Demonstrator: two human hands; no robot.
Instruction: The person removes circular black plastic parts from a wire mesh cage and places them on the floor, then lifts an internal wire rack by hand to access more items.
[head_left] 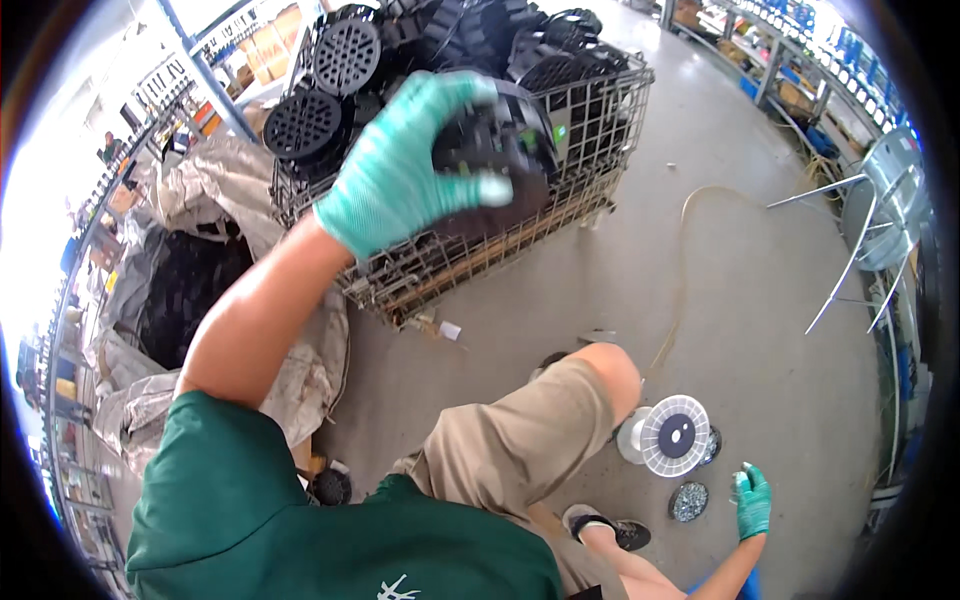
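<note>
My left hand [405, 165], in a green knitted glove, is raised over the wire basket. Its fingers and thumb are wrapped around the side of a black round plastic part [500, 130], which is blurred by motion. Other black slotted round parts [347, 57] are heaped in the basket [600, 130]. Low on the right, my right hand [753, 502], gloved the same way, is held with fingers apart and nothing visible in it. Closest to it on the floor lies a round disc with a speckled grey top [688, 502]. Beside that stands a white spool [675, 436].
A large beige sack [310, 370] with black contents slumps left of the basket. A thin hose [684, 260] curves across the grey floor [740, 330]. At the right stands a grey chair [885, 215] with metal legs. Shelving [810, 90] lines the far right.
</note>
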